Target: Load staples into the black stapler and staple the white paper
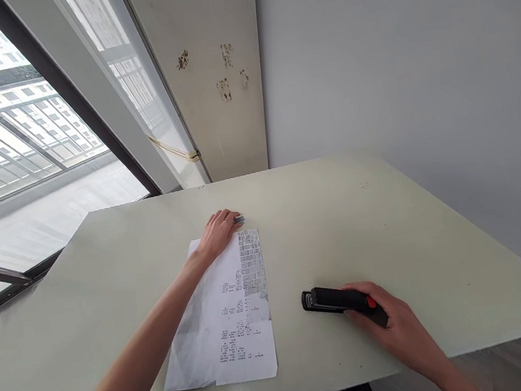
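Note:
A printed sheet of white paper lies on the pale table, creased along its left side. My left hand rests at the paper's far edge, fingers curled over a small grey object, perhaps a strip of staples. My right hand lies on the rear end of a black stapler with a red tab, which rests on the table to the right of the paper, its nose pointing left.
The table's front edge runs close below the paper and my right wrist. A large window is at the left, a stained beige panel behind the table, a plain white wall on the right.

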A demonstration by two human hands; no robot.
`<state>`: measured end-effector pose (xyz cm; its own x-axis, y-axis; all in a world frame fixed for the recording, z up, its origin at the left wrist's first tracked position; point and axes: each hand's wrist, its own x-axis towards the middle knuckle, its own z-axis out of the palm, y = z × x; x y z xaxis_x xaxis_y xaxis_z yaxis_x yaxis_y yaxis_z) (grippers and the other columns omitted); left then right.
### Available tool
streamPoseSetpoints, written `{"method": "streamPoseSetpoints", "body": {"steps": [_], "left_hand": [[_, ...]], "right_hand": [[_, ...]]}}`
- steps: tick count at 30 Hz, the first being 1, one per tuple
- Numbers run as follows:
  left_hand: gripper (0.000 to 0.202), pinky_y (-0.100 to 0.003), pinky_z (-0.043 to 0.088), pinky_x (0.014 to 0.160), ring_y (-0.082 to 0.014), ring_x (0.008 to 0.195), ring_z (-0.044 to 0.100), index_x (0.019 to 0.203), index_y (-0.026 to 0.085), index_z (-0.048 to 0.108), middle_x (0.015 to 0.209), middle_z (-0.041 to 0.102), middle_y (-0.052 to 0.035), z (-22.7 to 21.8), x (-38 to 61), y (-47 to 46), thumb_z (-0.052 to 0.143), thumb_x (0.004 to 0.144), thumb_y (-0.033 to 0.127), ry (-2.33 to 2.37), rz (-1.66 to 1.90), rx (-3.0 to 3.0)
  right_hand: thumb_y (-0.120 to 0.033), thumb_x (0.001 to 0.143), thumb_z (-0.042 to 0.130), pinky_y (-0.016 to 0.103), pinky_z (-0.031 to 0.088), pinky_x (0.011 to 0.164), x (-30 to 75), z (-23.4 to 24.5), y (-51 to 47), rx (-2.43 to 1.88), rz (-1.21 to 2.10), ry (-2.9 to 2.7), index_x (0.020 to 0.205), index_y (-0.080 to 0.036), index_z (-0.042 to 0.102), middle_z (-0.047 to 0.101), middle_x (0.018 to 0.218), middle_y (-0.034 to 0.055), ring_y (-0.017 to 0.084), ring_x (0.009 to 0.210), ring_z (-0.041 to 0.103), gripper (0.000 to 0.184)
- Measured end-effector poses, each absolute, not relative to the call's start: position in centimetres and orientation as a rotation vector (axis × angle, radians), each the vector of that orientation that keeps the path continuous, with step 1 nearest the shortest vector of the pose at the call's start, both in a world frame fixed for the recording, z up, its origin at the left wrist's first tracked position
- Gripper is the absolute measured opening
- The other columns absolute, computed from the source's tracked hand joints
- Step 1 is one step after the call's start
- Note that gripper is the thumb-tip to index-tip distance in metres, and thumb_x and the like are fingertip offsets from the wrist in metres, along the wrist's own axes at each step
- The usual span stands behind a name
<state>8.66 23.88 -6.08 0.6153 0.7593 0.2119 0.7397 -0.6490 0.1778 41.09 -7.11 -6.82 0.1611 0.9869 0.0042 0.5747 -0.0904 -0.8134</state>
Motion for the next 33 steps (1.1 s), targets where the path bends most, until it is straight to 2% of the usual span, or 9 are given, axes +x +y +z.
{"method": "streamPoseSetpoints", "body": {"steps": [6, 13, 16, 21, 26, 33], "left_hand": [[0.030, -0.047, 0.048, 0.097, -0.0300, 0.108, 0.064, 0.118, 0.024, 0.066, 0.117, 0.071, -0.0109, -5.9, 8.5, 23.6, 0.041, 0.109, 0.039, 1.279, 0.434, 2.745], [0.036, -0.046, 0.049, 0.095, -0.0297, 0.106, 0.064, 0.107, 0.023, 0.070, 0.115, 0.072, -0.0113, -5.8, 8.5, 23.6, 0.040, 0.110, 0.043, 1.286, 0.433, 2.740], [0.037, -0.046, 0.049, 0.095, -0.0291, 0.105, 0.064, 0.106, 0.023, 0.071, 0.115, 0.072, -0.0110, -5.5, 8.5, 23.7, 0.040, 0.109, 0.044, 1.287, 0.436, 2.730], [0.040, -0.046, 0.049, 0.096, -0.0290, 0.106, 0.064, 0.104, 0.024, 0.074, 0.112, 0.073, -0.0105, -5.1, 8.7, 24.2, 0.038, 0.108, 0.040, 1.290, 0.427, 2.718], [0.037, -0.049, 0.048, 0.098, -0.0314, 0.109, 0.062, 0.097, 0.024, 0.075, 0.111, 0.072, -0.0110, -5.0, 9.1, 25.1, 0.044, 0.106, 0.041, 1.319, 0.395, 2.713], [0.035, -0.048, 0.047, 0.096, -0.0324, 0.109, 0.062, 0.093, 0.022, 0.072, 0.107, 0.072, -0.0124, -5.1, 9.5, 25.5, 0.045, 0.106, 0.040, 1.335, 0.360, 2.714]], "right_hand": [[-0.064, 0.098, 0.057, 0.035, 0.060, 0.086, 41.0, -6.9, -7.2, -1.763, 0.729, -1.490, 0.119, -0.033, 0.070, 0.075, 0.121, 0.0045, 0.026, 0.105, 0.071, 0.040], [-0.059, 0.098, 0.060, 0.034, 0.058, 0.088, 41.2, -6.9, -7.1, -1.753, 0.795, -1.475, 0.121, -0.033, 0.069, 0.075, 0.121, 0.0036, 0.025, 0.105, 0.070, 0.036], [-0.059, 0.098, 0.061, 0.035, 0.058, 0.091, 41.2, -7.0, -7.2, -1.745, 0.809, -1.467, 0.122, -0.034, 0.069, 0.074, 0.123, 0.0035, 0.025, 0.108, 0.069, 0.036], [-0.061, 0.098, 0.059, 0.034, 0.060, 0.085, 41.2, -7.0, -7.2, -1.727, 0.811, -1.455, 0.121, -0.032, 0.070, 0.074, 0.123, 0.0055, 0.025, 0.105, 0.071, 0.038], [-0.061, 0.098, 0.059, 0.037, 0.059, 0.092, 41.1, -6.9, -7.0, -1.723, 0.770, -1.475, 0.119, -0.032, 0.070, 0.075, 0.121, 0.0060, 0.026, 0.105, 0.071, 0.038], [-0.061, 0.099, 0.057, 0.035, 0.059, 0.088, 41.0, -7.0, -7.1, -1.744, 0.719, -1.490, 0.119, -0.032, 0.070, 0.075, 0.119, 0.0048, 0.024, 0.102, 0.071, 0.038]]}}
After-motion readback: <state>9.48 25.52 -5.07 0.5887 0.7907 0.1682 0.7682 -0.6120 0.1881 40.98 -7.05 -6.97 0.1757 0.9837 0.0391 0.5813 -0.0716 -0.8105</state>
